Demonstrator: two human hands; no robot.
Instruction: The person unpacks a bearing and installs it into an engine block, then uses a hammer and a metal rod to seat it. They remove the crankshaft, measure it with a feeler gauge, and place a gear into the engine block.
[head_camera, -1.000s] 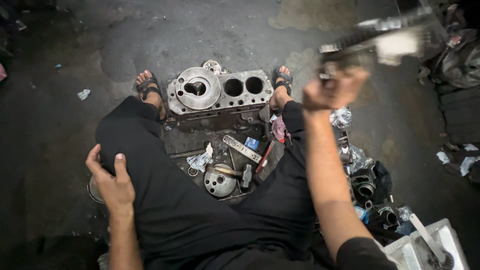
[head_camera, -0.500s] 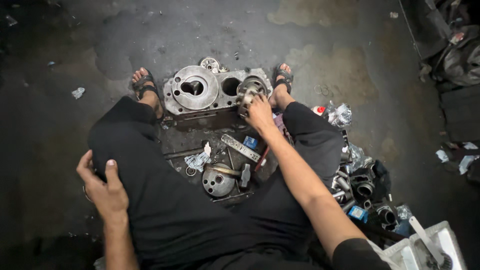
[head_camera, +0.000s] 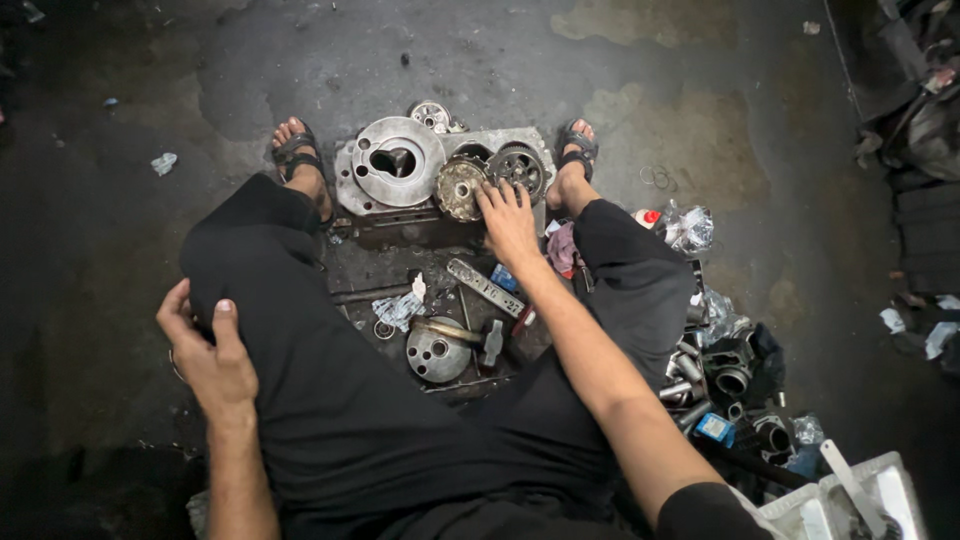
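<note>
Two gears now sit in the metal housing (head_camera: 445, 170) between my feet, where half a second ago my right hand (head_camera: 508, 222) covered that spot and only one round part showed under it. My right hand has since slid back toward me: its fingers are spread wide and flat, fingertips touching the lower edges of the brass-coloured gear (head_camera: 460, 187) and the darker toothed gear (head_camera: 520, 166), gripping nothing. A second ago that same hand was raised high, up by my right foot. My left hand (head_camera: 208, 352) has barely shifted; it rests open on my left knee, thumb up, holding nothing.

The housing is a pale grey casting lying flat on the dark floor, with a large round cover plate (head_camera: 393, 160) on its left side and the two gears meshed side by side on its right. Just behind it lies a small round part (head_camera: 432, 115). Nearer me, between my legs, a hammer (head_camera: 465, 334) lies across a round disc (head_camera: 437, 352).
</note>
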